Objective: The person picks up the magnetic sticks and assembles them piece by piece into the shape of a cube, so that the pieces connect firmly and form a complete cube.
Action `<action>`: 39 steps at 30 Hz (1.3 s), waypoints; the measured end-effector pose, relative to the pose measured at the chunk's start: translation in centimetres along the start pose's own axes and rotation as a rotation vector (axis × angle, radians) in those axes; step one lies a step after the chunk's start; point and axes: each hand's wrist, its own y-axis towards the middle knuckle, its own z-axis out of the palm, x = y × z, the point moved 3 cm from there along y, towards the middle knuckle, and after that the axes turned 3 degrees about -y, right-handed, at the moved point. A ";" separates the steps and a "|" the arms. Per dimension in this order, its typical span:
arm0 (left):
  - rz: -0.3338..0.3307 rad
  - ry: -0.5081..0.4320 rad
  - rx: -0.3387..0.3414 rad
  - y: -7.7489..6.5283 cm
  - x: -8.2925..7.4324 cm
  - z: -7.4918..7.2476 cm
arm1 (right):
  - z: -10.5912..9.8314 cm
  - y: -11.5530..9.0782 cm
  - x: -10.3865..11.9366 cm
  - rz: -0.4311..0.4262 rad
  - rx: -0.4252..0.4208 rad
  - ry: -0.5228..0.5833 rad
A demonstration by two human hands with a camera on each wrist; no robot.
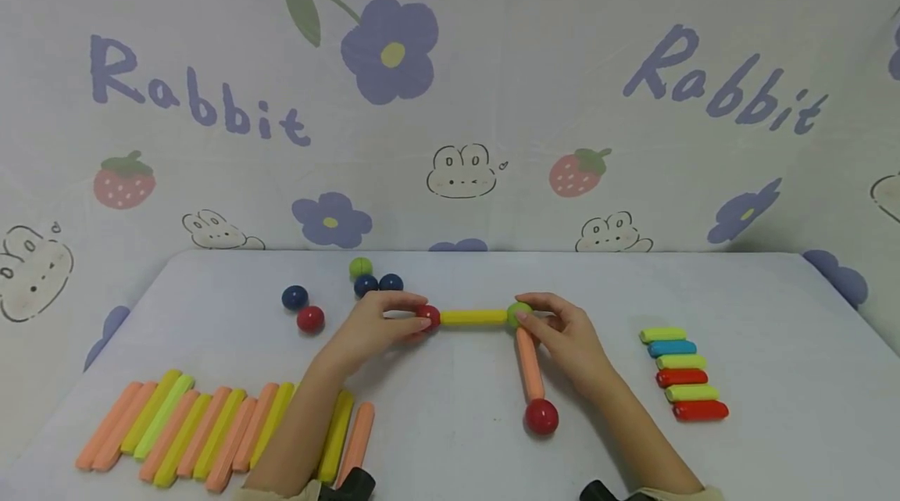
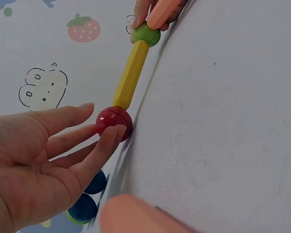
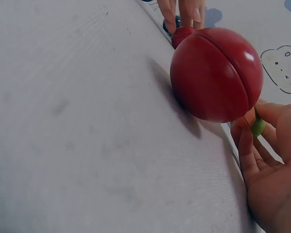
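Note:
My left hand (image 1: 377,327) holds a red ball (image 2: 113,121) between thumb and fingers. From that ball a ridged yellow stick (image 1: 474,317) runs right into a green ball (image 1: 519,315). My right hand (image 1: 566,334) pinches the green ball, which its fingers partly hide in the right wrist view. An orange stick (image 1: 530,364) joins the green ball too, pointing toward the near side. At its near end is a second red ball (image 1: 541,416), large in the foreground of the right wrist view (image 3: 216,75).
Loose blue (image 1: 294,298), red (image 1: 310,320) and green (image 1: 361,268) balls lie at the back left. A row of long orange, yellow and green sticks (image 1: 188,434) lies front left, partly behind the left forearm. Several short coloured sticks (image 1: 682,377) are stacked in a column at right.

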 end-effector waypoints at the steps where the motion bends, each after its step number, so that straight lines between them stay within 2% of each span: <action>1: -0.005 -0.005 -0.004 -0.2 -0.1 -0.1 | 0.0 0.0 0.0 -0.002 -0.003 -0.001; 9: -0.026 0.014 -0.038 -2.2 -0.4 -1.1 | -0.1 0.1 -0.2 -0.020 -0.032 -0.040; 14: -0.059 -0.016 -0.037 -4.3 -0.3 -1.4 | -0.3 0.1 -0.3 -0.023 -0.044 -0.054; 17: -0.108 -0.008 -0.088 -6.0 -0.3 -1.5 | -0.3 0.1 -0.3 -0.024 -0.048 -0.054; 20: -0.155 0.052 -0.156 -7.8 -0.3 -1.6 | -0.2 0.2 -0.3 -0.025 -0.043 -0.048; 23: -0.201 0.092 -0.187 -9.3 -0.1 -1.6 | -0.1 0.3 -0.4 -0.024 -0.039 -0.045; 29: -0.292 0.052 -0.220 -11.3 1.2 -0.8 | -0.1 0.1 -0.4 -0.010 -0.042 -0.043; 31: -0.284 0.030 -0.205 -11.7 1.7 -0.3 | -0.1 0.0 -0.4 -0.008 -0.042 -0.043; 32: -0.259 0.011 -0.180 -11.7 2.0 0.1 | -0.1 0.0 -0.3 -0.007 -0.042 -0.042; 36: -0.201 -0.061 -0.011 -11.9 2.8 1.5 | -0.1 0.0 -0.2 -0.001 -0.045 -0.030; 39: -0.191 -0.052 0.086 -11.8 3.2 2.3 | -0.1 0.2 -0.2 0.000 -0.045 -0.019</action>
